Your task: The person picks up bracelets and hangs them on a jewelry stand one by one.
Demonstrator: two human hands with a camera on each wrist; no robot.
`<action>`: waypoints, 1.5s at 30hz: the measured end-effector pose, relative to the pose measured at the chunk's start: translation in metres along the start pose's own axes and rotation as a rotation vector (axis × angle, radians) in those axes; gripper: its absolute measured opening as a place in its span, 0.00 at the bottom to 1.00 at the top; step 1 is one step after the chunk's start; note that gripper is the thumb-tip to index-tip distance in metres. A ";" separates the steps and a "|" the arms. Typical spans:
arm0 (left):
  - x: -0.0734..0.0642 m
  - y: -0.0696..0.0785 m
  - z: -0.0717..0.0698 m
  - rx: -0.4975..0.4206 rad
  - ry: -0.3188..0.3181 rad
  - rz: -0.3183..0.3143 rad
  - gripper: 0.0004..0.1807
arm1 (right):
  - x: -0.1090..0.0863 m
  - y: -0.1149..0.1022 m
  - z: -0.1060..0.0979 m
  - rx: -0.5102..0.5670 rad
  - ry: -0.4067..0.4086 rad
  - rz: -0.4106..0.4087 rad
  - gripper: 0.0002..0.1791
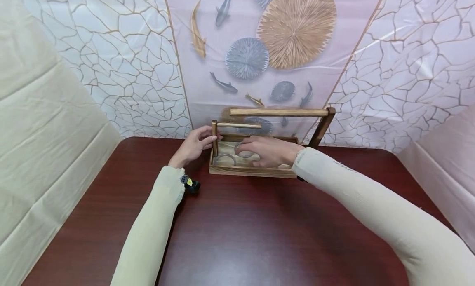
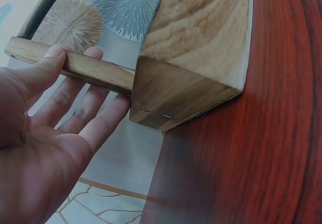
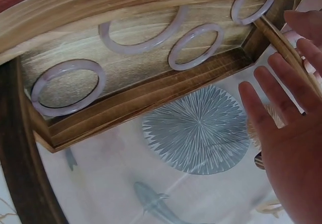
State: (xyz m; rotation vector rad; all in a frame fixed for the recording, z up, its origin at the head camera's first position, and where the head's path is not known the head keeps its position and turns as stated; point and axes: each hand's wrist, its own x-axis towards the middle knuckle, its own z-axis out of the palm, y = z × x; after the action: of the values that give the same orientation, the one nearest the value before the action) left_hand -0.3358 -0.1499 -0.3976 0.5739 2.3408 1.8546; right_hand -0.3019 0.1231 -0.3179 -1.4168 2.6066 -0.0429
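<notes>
A wooden tray stand sits at the back of the table, with an upright post at its left end. My left hand pinches that post between thumb and fingers, as the left wrist view shows. Several pale lavender bangles lie flat inside the tray. Over the tray floor reaches my right hand, fingers spread and fairly straight, with nothing held in the right wrist view. One bangle lies by the short post; in the head view the right hand covers part of the tray.
A long wooden bar on a taller post rises at the stand's right, and a shorter bar runs from the left post. Behind hangs a patterned cloth. The dark red tabletop spreads in front.
</notes>
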 end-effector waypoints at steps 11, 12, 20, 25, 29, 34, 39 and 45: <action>-0.001 0.000 0.001 -0.004 0.006 0.008 0.18 | 0.015 0.001 0.007 -0.001 -0.069 -0.021 0.29; -0.001 0.000 0.001 -0.005 0.008 0.013 0.18 | 0.016 0.001 0.007 0.000 -0.075 -0.018 0.29; -0.004 0.000 0.002 0.009 0.007 0.007 0.19 | 0.029 0.001 0.009 -0.003 -0.125 -0.013 0.30; -0.002 -0.001 0.001 0.023 0.028 0.006 0.19 | 0.039 0.002 0.010 -0.027 -0.119 -0.040 0.32; -0.001 0.001 0.003 0.011 0.028 0.009 0.19 | 0.046 0.004 0.014 -0.044 -0.132 -0.036 0.33; -0.002 0.000 0.004 0.027 0.032 -0.009 0.19 | 0.054 0.005 0.019 -0.077 -0.130 -0.057 0.34; -0.002 0.000 0.003 0.040 0.025 -0.003 0.20 | 0.061 0.002 0.020 -0.060 -0.141 -0.038 0.34; -0.001 0.001 0.002 0.017 0.021 0.013 0.19 | 0.068 -0.001 0.021 -0.040 -0.160 -0.007 0.36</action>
State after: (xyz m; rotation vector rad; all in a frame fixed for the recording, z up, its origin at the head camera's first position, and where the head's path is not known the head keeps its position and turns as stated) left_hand -0.3343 -0.1481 -0.3978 0.5755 2.3741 1.8565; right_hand -0.3338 0.0667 -0.3480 -1.3814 2.4858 0.1171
